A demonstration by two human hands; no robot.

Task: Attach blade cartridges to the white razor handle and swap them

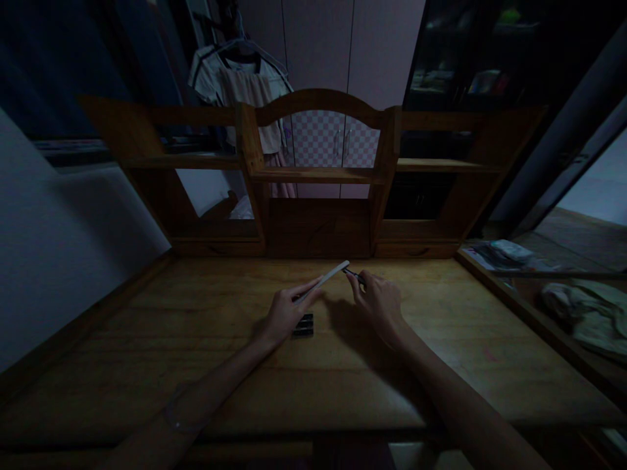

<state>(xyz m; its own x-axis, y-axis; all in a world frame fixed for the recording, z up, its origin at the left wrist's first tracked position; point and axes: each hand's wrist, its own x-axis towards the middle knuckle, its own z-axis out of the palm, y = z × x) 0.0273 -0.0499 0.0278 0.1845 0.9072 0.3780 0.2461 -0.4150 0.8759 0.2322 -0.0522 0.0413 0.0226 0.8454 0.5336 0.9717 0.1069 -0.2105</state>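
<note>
My left hand (289, 310) is closed on a thin, flat, pale grey panel (329, 273), seen almost edge-on and tilted up to the right above the table. My right hand (379, 297) pinches a slim dark tool (356, 275), whose tip is at the panel's upper right end. Whether the tip touches it I cannot tell, and the tool's exact kind is too dark to make out. On the tabletop below my left hand lies a small black ribbed block (304, 325), partly hidden by that hand.
A wooden table (196, 365) carries a shelf unit (313, 175) along its far side. Plastic-wrapped items (509, 251) and crumpled pale cloth (592, 313) lie beyond the right edge. Behind hang clothes (245, 81) before a pale wardrobe (318, 46). The room is dim.
</note>
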